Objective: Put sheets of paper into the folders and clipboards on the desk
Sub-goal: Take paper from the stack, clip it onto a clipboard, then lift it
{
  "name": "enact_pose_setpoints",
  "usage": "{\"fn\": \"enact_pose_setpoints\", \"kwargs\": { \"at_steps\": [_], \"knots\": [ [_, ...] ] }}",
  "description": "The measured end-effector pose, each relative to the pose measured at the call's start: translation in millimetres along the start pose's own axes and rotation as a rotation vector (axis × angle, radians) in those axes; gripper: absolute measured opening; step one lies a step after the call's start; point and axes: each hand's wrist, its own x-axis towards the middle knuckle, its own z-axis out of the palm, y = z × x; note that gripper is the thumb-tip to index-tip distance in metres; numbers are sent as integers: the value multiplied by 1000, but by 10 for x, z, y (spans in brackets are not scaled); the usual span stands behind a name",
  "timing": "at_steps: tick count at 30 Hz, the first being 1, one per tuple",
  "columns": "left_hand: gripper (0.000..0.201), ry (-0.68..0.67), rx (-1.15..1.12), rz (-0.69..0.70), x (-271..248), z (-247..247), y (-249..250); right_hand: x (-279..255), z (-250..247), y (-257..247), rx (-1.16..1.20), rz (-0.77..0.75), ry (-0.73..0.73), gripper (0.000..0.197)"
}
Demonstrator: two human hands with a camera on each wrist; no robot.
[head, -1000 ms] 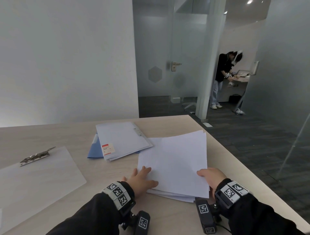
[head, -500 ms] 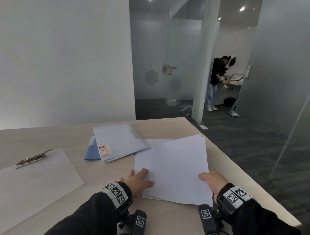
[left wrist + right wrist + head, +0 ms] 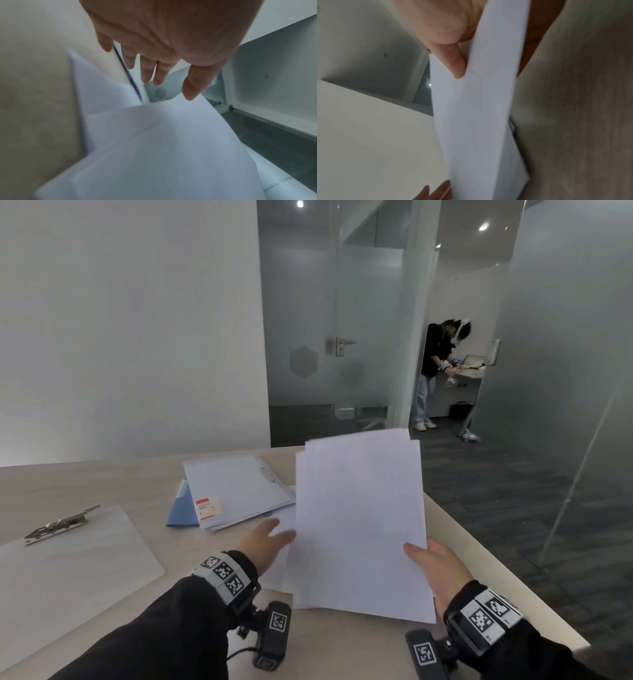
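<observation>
My right hand pinches the near right corner of a few white sheets, thumb on top, and holds them raised and tilted above the desk; the same sheets fill the right wrist view. My left hand hovers with straight, spread fingers beside their left edge, above the remaining paper stack lying on the desk. A pale folder with a red label lies on a blue folder further back. A clear clipboard with a metal clip lies at the left.
The light wooden desk ends at its right edge close to my right hand. Beyond it are dark carpet, glass partitions and a glass door. Another person stands working at a far table.
My right hand has lifted the top sheets off the stack and tilted them upward. My left hand has come off the stack and now hovers beside the sheets.
</observation>
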Motion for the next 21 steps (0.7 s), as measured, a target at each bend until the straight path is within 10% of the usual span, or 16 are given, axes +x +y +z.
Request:
{"fn": "enact_pose_setpoints", "kwargs": {
  "at_steps": [11, 15, 21],
  "knots": [
    [23, 111, -483, 238, -365, -80, 431, -128, 234, -15, 147, -158, -157, 23],
    [22, 68, -503, 214, -478, 59, 220, -133, 269, 66, 95, -143, -181, 73],
    [33, 19, -501, 116, -505, 235, -1, -122, 278, 80, 81, -114, -137, 17]
  ]
}}
